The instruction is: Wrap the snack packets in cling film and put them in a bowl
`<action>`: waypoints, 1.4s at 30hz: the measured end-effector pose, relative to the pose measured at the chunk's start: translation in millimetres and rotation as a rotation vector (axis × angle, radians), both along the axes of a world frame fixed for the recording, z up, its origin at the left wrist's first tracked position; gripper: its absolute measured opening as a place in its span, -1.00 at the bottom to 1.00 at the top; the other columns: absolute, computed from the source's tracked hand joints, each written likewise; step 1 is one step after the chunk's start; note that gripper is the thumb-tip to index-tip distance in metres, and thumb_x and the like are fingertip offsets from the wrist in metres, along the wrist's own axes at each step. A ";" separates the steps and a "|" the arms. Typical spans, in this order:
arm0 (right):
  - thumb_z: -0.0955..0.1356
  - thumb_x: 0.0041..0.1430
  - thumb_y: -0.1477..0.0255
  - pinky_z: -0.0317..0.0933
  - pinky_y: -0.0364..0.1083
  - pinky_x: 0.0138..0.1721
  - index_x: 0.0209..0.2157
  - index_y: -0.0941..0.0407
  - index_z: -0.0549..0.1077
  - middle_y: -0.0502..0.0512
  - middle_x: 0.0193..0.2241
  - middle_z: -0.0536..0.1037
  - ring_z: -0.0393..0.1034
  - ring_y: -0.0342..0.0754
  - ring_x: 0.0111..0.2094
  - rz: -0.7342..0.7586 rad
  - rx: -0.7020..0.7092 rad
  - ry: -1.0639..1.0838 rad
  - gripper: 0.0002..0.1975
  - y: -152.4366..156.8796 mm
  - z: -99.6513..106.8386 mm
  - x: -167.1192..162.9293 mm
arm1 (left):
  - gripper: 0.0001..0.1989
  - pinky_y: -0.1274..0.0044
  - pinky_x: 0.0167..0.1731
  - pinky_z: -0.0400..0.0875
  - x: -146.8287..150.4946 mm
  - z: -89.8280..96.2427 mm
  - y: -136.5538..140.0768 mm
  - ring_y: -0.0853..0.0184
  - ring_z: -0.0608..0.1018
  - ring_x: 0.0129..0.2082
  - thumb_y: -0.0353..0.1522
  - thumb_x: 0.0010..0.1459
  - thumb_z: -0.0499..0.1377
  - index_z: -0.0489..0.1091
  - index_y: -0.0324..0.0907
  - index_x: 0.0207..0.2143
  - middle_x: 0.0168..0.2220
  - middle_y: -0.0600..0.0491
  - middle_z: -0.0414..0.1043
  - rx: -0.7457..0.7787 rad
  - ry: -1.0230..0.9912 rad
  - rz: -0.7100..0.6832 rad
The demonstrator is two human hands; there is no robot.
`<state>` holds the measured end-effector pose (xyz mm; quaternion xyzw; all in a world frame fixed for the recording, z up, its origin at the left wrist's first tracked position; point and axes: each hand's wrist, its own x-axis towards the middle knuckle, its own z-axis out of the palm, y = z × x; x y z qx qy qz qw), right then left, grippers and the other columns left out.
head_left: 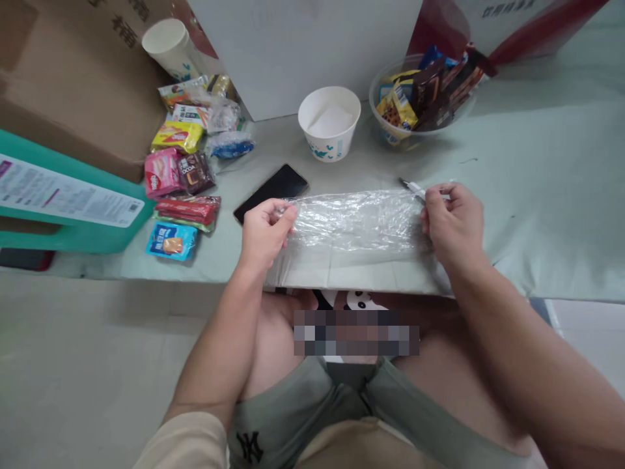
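Observation:
A clear, crinkled plastic bag (356, 221) is stretched flat between my two hands, just above the table's front edge. My left hand (267, 229) pinches its left end between thumb and fingers. At the opposite end, my right hand (452, 218) is closed on the plastic. A pen (413, 187) lies by the right fingertips; whether that hand touches it I cannot tell. Behind my left hand rests a black smartphone (273, 189), partly covered by the hand and the plastic.
Several wrapped snacks (178, 137) lie at the left beside a green-and-white container (73, 195) and a cardboard box (73, 71). Farther back stand a paper bowl (329, 133), a clear bowl (415, 133) of snacks, paper cups (168, 49) and a white box (312, 52).

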<state>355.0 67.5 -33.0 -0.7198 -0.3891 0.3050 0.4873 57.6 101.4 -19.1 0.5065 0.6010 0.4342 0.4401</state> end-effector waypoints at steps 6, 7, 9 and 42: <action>0.43 0.21 0.16 -0.12 -0.14 -0.78 -0.40 0.04 0.42 -0.10 -0.68 0.38 0.10 -0.19 -0.77 -0.006 -0.028 -0.013 -0.73 0.7 -1.5 1.9 | -0.76 0.63 -0.83 -0.02 -1.3 2.8 4.1 0.50 0.20 -0.78 -0.24 0.14 0.26 0.41 -0.15 -0.52 -0.75 0.21 0.21 0.005 0.052 0.125; 0.42 0.22 0.16 -0.11 -0.14 -0.79 -0.43 0.04 0.41 -0.10 -0.69 0.38 0.10 -0.18 -0.77 0.000 -0.029 -0.017 -0.72 0.3 -1.3 1.9 | -0.75 0.63 -0.83 -0.03 -1.4 3.1 5.3 0.50 0.19 -0.79 -0.24 0.16 0.25 0.40 -0.15 -0.53 -0.76 0.21 0.19 -0.001 0.066 0.139; 0.40 0.24 0.18 -0.07 -0.14 -0.78 -0.48 0.04 0.39 -0.10 -0.70 0.37 0.13 -0.17 -0.76 0.006 -0.040 -0.037 -0.70 -0.5 -0.8 2.1 | -0.74 0.62 -0.84 -0.04 -1.4 3.0 7.8 0.49 0.18 -0.81 -0.27 0.18 0.23 0.38 -0.14 -0.54 -0.79 0.22 0.17 -0.015 0.092 0.161; 0.33 0.28 0.45 0.35 0.18 0.06 -0.06 0.02 0.50 0.20 -0.06 0.60 0.50 0.18 -0.01 0.465 0.493 -0.810 -0.78 -31.5 2.7 -27.1 | -0.82 0.49 -0.42 0.21 -4.0 -8.4 7.4 0.35 0.39 -0.60 -0.25 0.23 0.16 0.46 -0.11 -0.39 -0.63 0.15 0.37 0.130 0.651 0.128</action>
